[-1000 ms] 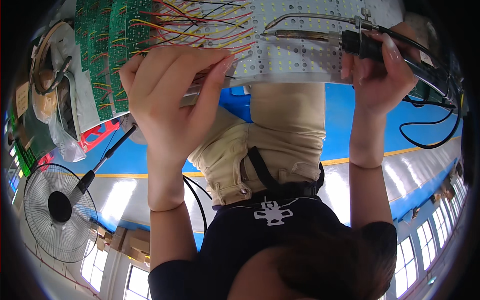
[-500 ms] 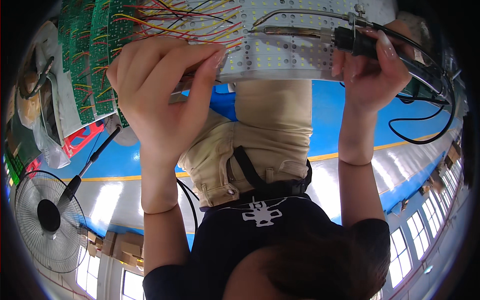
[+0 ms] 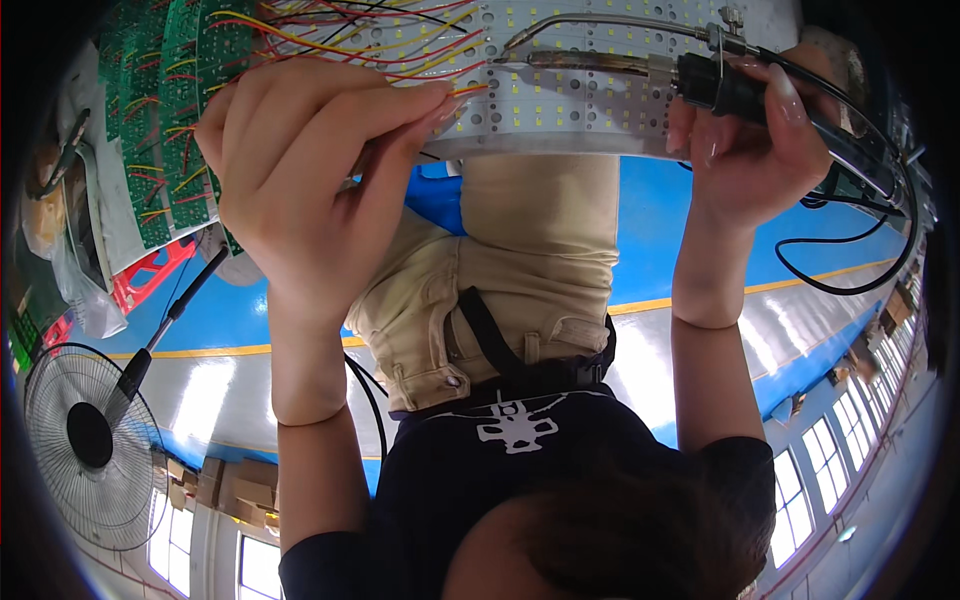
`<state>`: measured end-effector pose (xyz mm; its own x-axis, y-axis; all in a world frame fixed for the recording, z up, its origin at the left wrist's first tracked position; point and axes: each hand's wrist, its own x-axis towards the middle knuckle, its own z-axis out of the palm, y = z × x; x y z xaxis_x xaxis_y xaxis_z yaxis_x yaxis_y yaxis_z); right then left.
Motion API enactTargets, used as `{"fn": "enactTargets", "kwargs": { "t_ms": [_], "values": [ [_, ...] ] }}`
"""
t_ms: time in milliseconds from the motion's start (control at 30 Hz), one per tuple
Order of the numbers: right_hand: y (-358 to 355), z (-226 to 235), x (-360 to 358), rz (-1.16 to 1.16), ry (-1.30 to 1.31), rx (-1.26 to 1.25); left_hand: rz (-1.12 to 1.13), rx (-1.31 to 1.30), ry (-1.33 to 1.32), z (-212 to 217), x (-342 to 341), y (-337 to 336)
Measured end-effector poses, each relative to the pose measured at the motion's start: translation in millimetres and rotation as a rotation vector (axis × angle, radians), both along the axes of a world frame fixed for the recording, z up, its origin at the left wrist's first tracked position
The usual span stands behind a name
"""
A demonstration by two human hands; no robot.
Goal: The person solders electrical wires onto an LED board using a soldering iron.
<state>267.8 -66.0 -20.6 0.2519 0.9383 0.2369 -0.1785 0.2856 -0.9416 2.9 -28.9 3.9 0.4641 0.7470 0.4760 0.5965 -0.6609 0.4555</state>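
Note:
My left hand (image 3: 310, 170) is closed in a pinch, thumb and forefinger together on the end of a thin wire (image 3: 468, 89) with red and yellow insulation. That wire's tip lies over a white LED board (image 3: 540, 110) dotted with small yellow chips. In my right hand (image 3: 755, 150) is a soldering iron (image 3: 600, 63) with a curved metal feed tube (image 3: 620, 18) clamped above its barrel. The iron's tip points left, close to the wire ends at the board's holes; whether it touches one, I cannot tell. More red, yellow and black wires (image 3: 400, 45) stretch across the board.
Green circuit boards (image 3: 180, 110) with wires attached lie at the left. A black cable (image 3: 840, 290) loops down from the iron at the right. Lower left stands a fan (image 3: 90, 435), near a red plastic frame (image 3: 150, 275). A clear plastic bag (image 3: 95, 300) hangs at the left edge.
My left hand has tilted slightly, its knuckles moving left while the fingertips stay near the same spot. The iron's tip stays near the wire ends. The whole view has shifted a little left.

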Motion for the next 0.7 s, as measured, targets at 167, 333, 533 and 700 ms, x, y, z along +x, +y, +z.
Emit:
{"fn": "enactTargets", "kwargs": {
  "t_ms": [167,333,533,700],
  "values": [
    [-2,4,-2,-0.077,-0.083,-0.065,0.005,0.022,-0.024,-2,0,0],
    [0,7,-4,-0.072,-0.044,-0.104,-0.019,0.013,-0.002,-2,-3,-1],
    [2,8,-5,-0.030,-0.021,-0.090,0.015,0.044,-0.049,-12,-6,-3],
    [3,2,-1,-0.019,0.006,-0.076,0.085,-0.247,-0.205,-1,-2,-6]
  ]
}}
